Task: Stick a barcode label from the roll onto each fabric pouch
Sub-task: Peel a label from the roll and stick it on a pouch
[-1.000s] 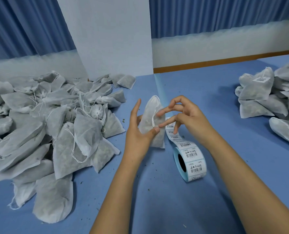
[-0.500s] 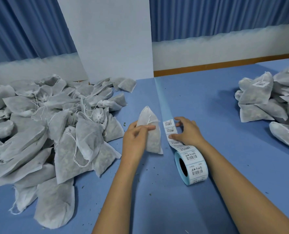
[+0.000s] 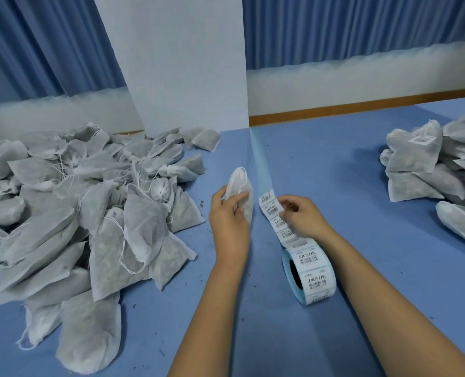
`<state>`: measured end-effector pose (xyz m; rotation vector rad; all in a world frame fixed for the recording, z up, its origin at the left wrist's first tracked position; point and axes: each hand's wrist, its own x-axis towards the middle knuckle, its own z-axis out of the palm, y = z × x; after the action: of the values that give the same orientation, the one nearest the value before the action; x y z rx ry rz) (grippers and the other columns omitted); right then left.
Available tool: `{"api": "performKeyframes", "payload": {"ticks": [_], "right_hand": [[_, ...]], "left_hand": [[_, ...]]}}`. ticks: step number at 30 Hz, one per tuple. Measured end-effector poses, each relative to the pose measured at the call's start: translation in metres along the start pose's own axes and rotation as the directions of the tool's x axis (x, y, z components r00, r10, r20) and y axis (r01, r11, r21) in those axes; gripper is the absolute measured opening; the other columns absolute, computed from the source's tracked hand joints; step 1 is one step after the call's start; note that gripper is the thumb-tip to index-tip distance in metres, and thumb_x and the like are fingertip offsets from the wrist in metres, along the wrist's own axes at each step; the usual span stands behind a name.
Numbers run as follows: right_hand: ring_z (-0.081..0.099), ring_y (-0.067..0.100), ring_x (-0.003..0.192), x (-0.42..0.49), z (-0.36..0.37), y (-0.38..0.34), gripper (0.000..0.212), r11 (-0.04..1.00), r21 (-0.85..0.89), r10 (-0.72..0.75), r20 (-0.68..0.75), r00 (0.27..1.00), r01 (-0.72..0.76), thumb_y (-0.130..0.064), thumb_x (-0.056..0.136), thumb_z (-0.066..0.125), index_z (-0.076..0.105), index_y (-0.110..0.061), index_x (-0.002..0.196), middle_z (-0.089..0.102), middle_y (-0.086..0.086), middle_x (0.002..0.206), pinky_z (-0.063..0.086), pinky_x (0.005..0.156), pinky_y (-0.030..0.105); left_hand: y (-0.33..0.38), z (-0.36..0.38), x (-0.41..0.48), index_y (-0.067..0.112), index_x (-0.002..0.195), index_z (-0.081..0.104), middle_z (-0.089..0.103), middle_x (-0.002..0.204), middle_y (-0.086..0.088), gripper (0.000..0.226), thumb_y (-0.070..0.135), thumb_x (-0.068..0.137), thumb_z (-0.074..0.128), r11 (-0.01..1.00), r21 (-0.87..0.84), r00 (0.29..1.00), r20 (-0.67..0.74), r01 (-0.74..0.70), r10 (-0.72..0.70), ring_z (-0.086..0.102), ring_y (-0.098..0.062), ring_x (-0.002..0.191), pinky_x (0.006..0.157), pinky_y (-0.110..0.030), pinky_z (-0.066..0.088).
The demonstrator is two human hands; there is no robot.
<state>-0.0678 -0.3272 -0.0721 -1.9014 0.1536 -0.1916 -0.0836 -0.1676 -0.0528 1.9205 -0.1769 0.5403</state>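
Right hand (image 3: 302,219) has curled since half a second ago: flat on the strip (image 3: 285,233) then, fingertips now pinching the edge of a label (image 3: 272,209). Pouch (image 3: 239,180), soft white non-woven fabric, teardrop-shaped, is gripped in the left hand (image 3: 230,221) just left of the strip, long axis upright, gathered neck pointing away. Label roll (image 3: 311,276) stands on edge on the blue table (image 3: 348,164), glossy liner (image 3: 261,164) running away. Unlabelled heap (image 3: 76,213) lies left.

Blue counter (image 3: 334,164) fills near and middle ground. Small dark green crumbs (image 3: 201,204) lie scattered on it near centre. Tall white board (image 3: 182,63) stands upright at far edge, centre-left. Pleated blue curtain (image 3: 362,28) behind. Pale wall band (image 3: 362,80) beneath curtain, with wooden strip (image 3: 362,108) along its foot, far right.
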Motion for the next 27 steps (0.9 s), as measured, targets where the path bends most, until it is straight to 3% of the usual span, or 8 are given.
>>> {"api": "performKeyframes", "payload": {"ticks": [3,6,9,16,21,27], "right_hand": [[0.045,0.012,0.057,-0.002,-0.001,-0.001,0.038,1.0,0.014,-0.018,0.028,0.999,0.017,0.018,0.081,0.047,0.068,-0.009,0.097,0.051,0.001,0.072,0.038,0.048,0.013],[0.05,0.011,0.055,-0.002,-0.003,0.0,0.043,0.997,0.08,-0.007,0.014,1.0,0.006,0.017,0.078,0.043,0.069,-0.016,0.085,0.057,0.002,0.069,0.039,0.049,0.017],[0.055,0.01,0.061,0.0,-0.003,0.005,0.033,0.992,0.126,-0.025,-0.005,1.0,0.025,0.007,0.085,0.049,0.067,-0.019,0.076,0.063,-0.002,0.068,0.043,0.06,0.021],[0.057,0.017,0.077,0.008,0.005,0.018,0.016,0.995,0.049,-0.084,-0.086,0.993,0.089,0.002,0.088,0.057,0.07,-0.007,0.088,0.064,0.004,0.085,0.045,0.076,0.03],[0.052,0.009,0.068,0.008,0.005,0.019,0.014,0.994,0.031,-0.104,-0.104,0.989,0.108,0.0,0.088,0.06,0.071,-0.007,0.086,0.058,-0.01,0.074,0.041,0.069,0.024],[0.053,0.005,0.067,0.006,0.004,0.017,0.014,0.993,0.037,-0.111,-0.109,0.988,0.115,-0.002,0.088,0.061,0.071,-0.012,0.086,0.059,-0.011,0.075,0.043,0.071,0.025]], "left_hand": [[0.005,0.024,0.013,0.002,0.12,0.064,0.048,0.132,-0.006,0.034,-0.008,0.093,0.046,0.992,0.075,0.988,0.127,-0.099,0.089,0.046,-0.012,0.112,0.086,0.006,0.025],[0.002,0.043,0.02,0.007,0.12,0.065,0.046,0.13,0.002,0.028,0.004,0.096,0.051,0.985,0.104,0.958,0.266,-0.137,0.105,0.043,0.003,0.11,0.095,-0.009,0.035],[-0.005,0.056,0.019,0.009,0.114,0.071,0.052,0.13,-0.005,0.025,0.008,0.092,0.061,0.951,0.186,0.926,0.335,-0.247,0.175,0.045,-0.016,0.119,0.094,-0.015,0.033],[-0.011,0.054,0.023,0.013,0.105,0.076,0.062,0.117,-0.006,0.019,0.017,0.087,0.071,0.965,0.145,0.939,0.3,-0.217,0.166,0.055,-0.022,0.11,0.092,-0.018,0.036],[-0.014,0.054,0.023,0.01,0.103,0.076,0.064,0.115,-0.007,0.018,0.014,0.086,0.072,0.97,0.134,0.942,0.298,-0.201,0.154,0.057,-0.023,0.107,0.093,-0.029,0.044],[-0.015,0.053,0.022,0.007,0.098,0.078,0.066,0.112,-0.005,0.016,0.005,0.088,0.065,0.969,0.116,0.943,0.281,-0.217,0.178,0.058,-0.022,0.102,0.086,-0.024,0.044]]}}
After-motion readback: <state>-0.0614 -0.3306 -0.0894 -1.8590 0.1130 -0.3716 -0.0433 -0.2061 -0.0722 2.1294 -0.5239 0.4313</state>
